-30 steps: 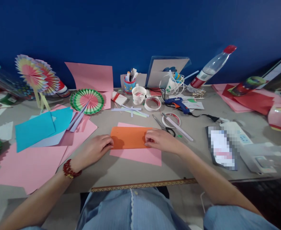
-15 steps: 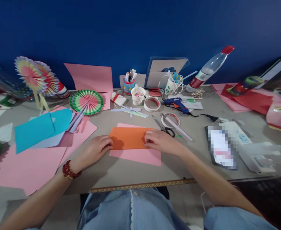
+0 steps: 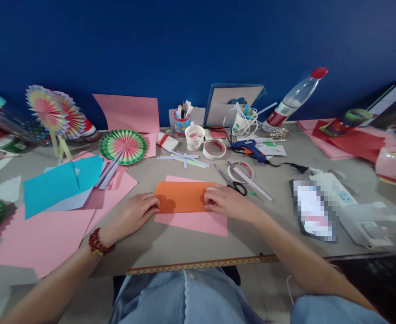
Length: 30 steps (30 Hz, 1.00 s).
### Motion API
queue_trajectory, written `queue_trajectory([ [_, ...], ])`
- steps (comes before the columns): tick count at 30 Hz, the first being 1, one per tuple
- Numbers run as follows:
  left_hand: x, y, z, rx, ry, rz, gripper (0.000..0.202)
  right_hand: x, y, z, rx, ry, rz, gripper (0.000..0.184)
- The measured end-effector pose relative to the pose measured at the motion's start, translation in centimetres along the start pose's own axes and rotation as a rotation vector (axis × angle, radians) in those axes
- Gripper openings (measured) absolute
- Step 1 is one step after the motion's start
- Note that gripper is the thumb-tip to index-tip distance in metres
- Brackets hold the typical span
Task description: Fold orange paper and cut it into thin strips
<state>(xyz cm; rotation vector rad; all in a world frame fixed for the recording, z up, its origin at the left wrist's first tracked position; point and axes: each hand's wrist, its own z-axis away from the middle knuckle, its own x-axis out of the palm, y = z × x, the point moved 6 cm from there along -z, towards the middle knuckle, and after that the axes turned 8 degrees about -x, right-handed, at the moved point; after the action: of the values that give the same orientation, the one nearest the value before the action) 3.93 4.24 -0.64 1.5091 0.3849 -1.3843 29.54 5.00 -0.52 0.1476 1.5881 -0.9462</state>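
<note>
A sheet of orange paper (image 3: 181, 197) lies across a pink sheet (image 3: 198, 224) on the table in front of me. Its left edge is pinched by my left hand (image 3: 141, 210), fingers curled together, a dark red bead bracelet on the wrist. My right hand (image 3: 222, 201) grips the right end of the orange paper with bent fingers. The orange sheet looks flat, with a straight lower edge; whether it is folded I cannot tell. Just beyond my right hand lie black-handled scissors (image 3: 235, 183).
At the left lie blue paper (image 3: 49, 189), pink sheets (image 3: 56, 238) and a green-and-pink paper rosette (image 3: 130, 144). Tape rolls (image 3: 214, 155), a blue glue gun (image 3: 251, 147) and a pen cup (image 3: 182, 123) stand behind. A phone (image 3: 314, 211) and a power strip (image 3: 335, 189) are at the right.
The whole view has shifted slightly, so everything sits a little lower. Both hands keep their hold on the orange paper, which has not visibly moved on the table.
</note>
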Motion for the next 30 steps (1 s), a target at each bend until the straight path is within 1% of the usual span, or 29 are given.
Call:
queue_trajectory([
  [2, -0.2, 0.0, 0.1, 0.005, 0.017, -0.017, 0.019, 0.1, 0.1, 0.0, -0.007, 0.006, 0.007, 0.015],
  [4, -0.5, 0.3, 0.0, 0.052, 0.054, -0.062, 0.021, 0.2, 0.2, 0.0, -0.012, 0.011, 0.007, 0.014],
  [6, -0.5, 1.1, -0.1, 0.137, 0.073, -0.151, 0.035, 0.3, 0.3, 0.0, -0.010, 0.013, 0.006, 0.014],
  [8, -0.2, 2.1, -0.4, 0.235, 0.049, -0.248, 0.051, 0.3, 0.4, 0.1, -0.008, 0.010, 0.008, 0.014],
  [9, 0.0, 2.5, -0.7, 0.276, 0.025, -0.284, 0.056, 0.3, 0.5, 0.1, -0.010, 0.009, 0.012, 0.014],
  [12, 0.4, 3.4, -1.3, 0.355, -0.035, -0.342, 0.057, 0.3, 0.4, 0.1, -0.011, 0.017, 0.022, 0.015],
  [16, 0.2, 3.6, -1.5, 0.377, -0.052, -0.370, 0.052, 0.2, 0.2, 0.2, -0.007, 0.051, 0.022, 0.012],
  [20, 0.0, 3.7, -1.2, 0.384, -0.037, -0.385, 0.053, 0.4, -0.3, 0.6, -0.070, 0.080, 0.052, 0.009],
  [25, 0.3, 3.5, -1.0, 0.383, -0.032, -0.404, 0.060, 0.3, -0.1, 2.4, -0.165, 0.132, 0.034, 0.019],
  [30, 0.6, 3.0, -1.0, 0.385, -0.034, -0.407, 0.062, -0.4, 0.4, 4.1, -0.182, 0.155, -0.010, 0.026],
])
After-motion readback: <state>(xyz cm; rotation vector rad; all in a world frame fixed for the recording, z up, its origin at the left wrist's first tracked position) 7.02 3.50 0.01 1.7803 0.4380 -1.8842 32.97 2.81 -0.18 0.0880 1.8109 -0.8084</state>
